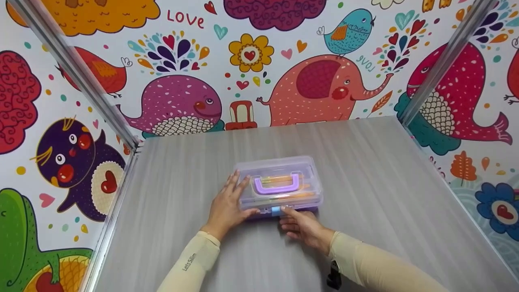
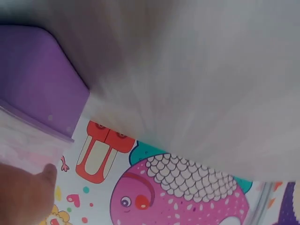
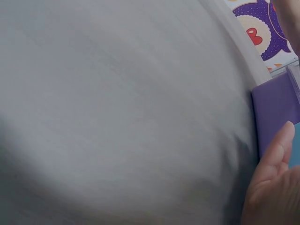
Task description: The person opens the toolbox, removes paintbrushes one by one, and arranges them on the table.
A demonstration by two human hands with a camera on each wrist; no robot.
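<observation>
A purple plastic case point(image 1: 279, 199) with a clear lid lies on the grey table, its lid down. On the lid sits a purple carry handle point(image 1: 277, 189); orange and yellow-green items show through beneath it, their kind unclear. My left hand point(image 1: 227, 206) rests over the case's left end, fingers extended on the lid and thumb along the front edge. At the front, my right hand point(image 1: 305, 229) has its thumb and bent fingers at the blue latch point(image 1: 276, 211), pinching it. The left wrist view shows the case's purple side point(image 2: 44, 77); the right wrist view shows the latch point(image 3: 295, 152) partly.
The grey tabletop point(image 1: 174, 178) stretches around the case on all sides. Walls printed with cartoon animals point(image 1: 316, 91) stand behind and beside it, with metal posts point(image 1: 438, 69) at the corners. A black strap point(image 1: 334, 275) hangs under the right sleeve.
</observation>
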